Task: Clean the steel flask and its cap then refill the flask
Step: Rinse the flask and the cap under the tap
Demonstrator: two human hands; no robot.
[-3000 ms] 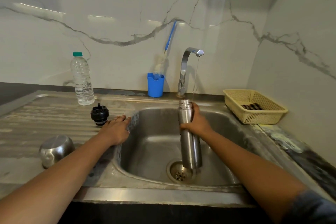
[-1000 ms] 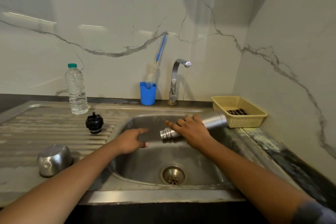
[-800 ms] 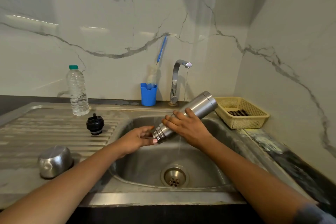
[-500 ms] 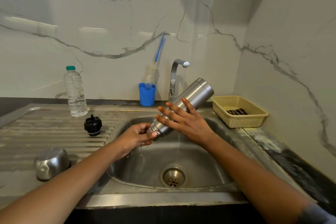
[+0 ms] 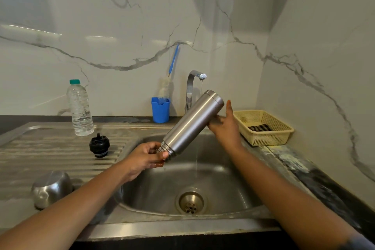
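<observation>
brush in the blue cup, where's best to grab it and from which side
Take the brush by its thin blue handle, above the white bristles. It stands bristles-down in the cup, with the handle tilted up toward the wall behind, so come from the front and lift it upward.

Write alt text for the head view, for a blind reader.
A steel flask is held slanted over the sink, its mouth end low in the left hand, the right hand against its upper part. The tap runs; a black cap lies nearby.
</observation>
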